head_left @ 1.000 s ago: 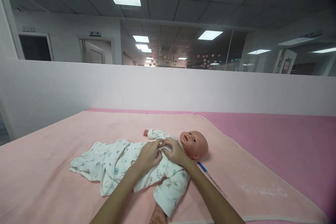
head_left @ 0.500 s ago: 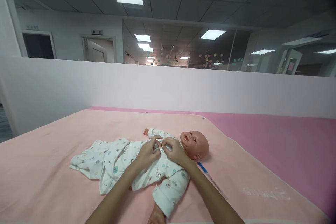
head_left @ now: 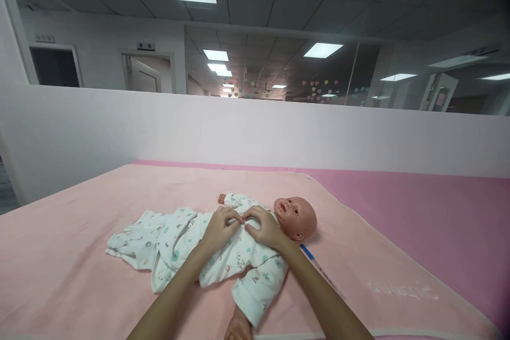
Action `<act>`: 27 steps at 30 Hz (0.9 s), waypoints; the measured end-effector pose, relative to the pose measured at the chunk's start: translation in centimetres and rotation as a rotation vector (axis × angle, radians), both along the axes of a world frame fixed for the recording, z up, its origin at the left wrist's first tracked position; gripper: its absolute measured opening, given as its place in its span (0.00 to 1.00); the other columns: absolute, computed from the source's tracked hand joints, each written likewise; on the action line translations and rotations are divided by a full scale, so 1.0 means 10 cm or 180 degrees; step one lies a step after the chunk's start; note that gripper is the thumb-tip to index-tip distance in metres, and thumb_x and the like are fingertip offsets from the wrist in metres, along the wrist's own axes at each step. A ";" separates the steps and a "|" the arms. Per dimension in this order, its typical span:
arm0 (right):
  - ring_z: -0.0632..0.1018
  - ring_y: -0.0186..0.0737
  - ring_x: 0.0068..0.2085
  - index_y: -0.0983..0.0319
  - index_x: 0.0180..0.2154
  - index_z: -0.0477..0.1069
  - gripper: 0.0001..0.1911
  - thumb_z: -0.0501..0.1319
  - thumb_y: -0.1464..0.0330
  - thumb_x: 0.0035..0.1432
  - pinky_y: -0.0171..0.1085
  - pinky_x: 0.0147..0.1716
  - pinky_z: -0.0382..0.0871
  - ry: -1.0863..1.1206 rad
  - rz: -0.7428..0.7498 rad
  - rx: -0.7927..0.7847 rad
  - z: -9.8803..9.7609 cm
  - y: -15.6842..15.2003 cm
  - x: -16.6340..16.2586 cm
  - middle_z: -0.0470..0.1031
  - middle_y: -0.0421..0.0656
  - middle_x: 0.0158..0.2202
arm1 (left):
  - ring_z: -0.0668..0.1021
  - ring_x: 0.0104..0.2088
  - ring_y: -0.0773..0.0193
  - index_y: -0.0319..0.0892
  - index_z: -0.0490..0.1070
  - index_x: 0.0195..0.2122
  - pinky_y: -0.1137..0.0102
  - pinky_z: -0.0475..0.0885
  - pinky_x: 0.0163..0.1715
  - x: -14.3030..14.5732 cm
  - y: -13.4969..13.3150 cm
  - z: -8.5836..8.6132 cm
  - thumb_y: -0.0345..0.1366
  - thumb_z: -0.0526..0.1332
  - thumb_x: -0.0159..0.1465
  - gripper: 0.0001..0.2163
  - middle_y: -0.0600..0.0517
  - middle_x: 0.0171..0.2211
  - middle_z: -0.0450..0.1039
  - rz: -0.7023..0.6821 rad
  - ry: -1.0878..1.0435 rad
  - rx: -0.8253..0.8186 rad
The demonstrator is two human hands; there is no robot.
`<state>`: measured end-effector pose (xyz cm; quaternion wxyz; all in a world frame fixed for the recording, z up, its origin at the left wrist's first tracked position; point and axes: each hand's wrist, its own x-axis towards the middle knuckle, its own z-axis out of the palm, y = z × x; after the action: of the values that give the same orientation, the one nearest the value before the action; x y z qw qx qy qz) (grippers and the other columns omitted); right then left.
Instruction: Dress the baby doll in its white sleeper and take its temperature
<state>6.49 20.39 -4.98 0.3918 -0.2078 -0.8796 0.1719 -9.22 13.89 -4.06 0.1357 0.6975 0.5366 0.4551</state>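
A baby doll (head_left: 295,218) lies on its back on a light pink blanket (head_left: 79,239), head to the right. It wears a white printed romper (head_left: 175,239). Both of my hands rest on the doll's chest, just below its chin. My left hand (head_left: 218,229) has its fingers curled and pinching the romper's front edge. Beside it, my right hand (head_left: 266,227) is closed on the same fabric, fingertips meeting those of the left. One doll hand (head_left: 239,326) pokes out of the near sleeve, and the other (head_left: 221,199) out of the far sleeve.
A blue pen (head_left: 319,271) lies on the blanket just right of my right forearm. The blanket covers a darker pink surface (head_left: 430,212). A low white partition wall (head_left: 255,127) stands behind it, with an office and doors beyond.
My two hands have stayed on the doll's chest, with the fingers working the fabric together and pressing lower. The camera shifted slightly.
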 end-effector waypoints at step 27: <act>0.67 0.39 0.36 0.60 0.31 0.69 0.05 0.56 0.73 0.52 0.39 0.36 0.62 0.0270 -0.0541 0.0290 -0.11 -0.38 -0.36 0.69 0.42 0.30 | 0.61 0.24 0.72 0.41 0.67 0.36 0.76 0.57 0.24 -0.33 -0.19 0.02 0.33 0.57 0.49 0.12 0.57 0.24 0.62 -0.0410 -0.0262 -0.0775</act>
<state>2.94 16.55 -6.10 0.4509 -0.2561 -0.8484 0.1064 -12.50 11.94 -3.81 0.2702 0.6896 0.5359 0.4052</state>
